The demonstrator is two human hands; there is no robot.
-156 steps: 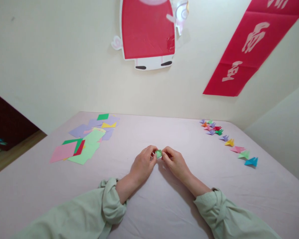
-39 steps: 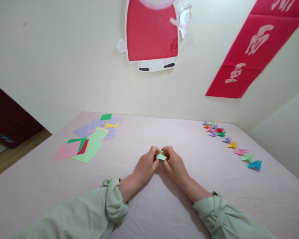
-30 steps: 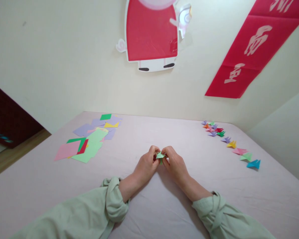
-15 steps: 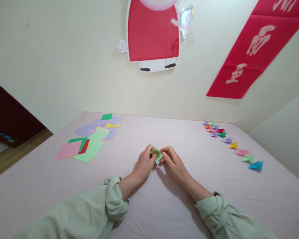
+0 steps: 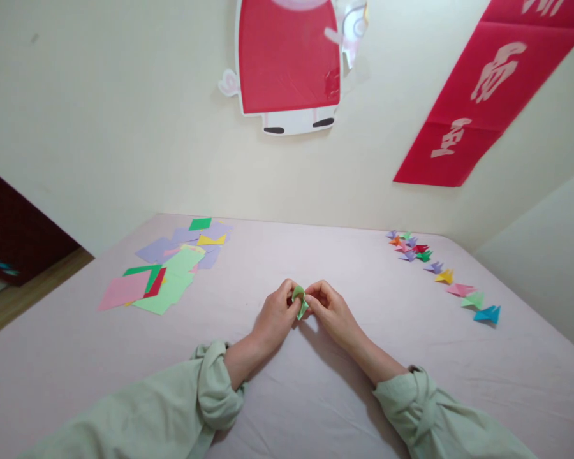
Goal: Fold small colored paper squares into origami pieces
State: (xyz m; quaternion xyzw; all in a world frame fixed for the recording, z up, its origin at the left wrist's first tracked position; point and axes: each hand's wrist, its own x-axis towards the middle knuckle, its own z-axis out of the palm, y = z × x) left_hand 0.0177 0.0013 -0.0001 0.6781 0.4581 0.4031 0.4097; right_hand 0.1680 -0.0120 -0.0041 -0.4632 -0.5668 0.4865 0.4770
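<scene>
A small, partly folded piece of light green paper (image 5: 298,294) is between my two hands, raised a little above the table in the middle of the view. My left hand (image 5: 277,312) pinches its left side between thumb and fingers. On its right edge, the thumb and index finger of my right hand (image 5: 332,312) are closed. My fingers cover much of the paper, so its full shape is hidden.
Loose coloured paper sheets (image 5: 172,274) overlap on the table's left side. Several folded paper figures (image 5: 460,290) form a line along the right, with a blue one (image 5: 488,315) nearest. Behind the pinkish tabletop (image 5: 277,255) rises a wall with a red banner (image 5: 459,108).
My right thumb and fingertips have shifted slightly left onto the green paper, which now looks narrower and more folded. The whole view has moved a little.
</scene>
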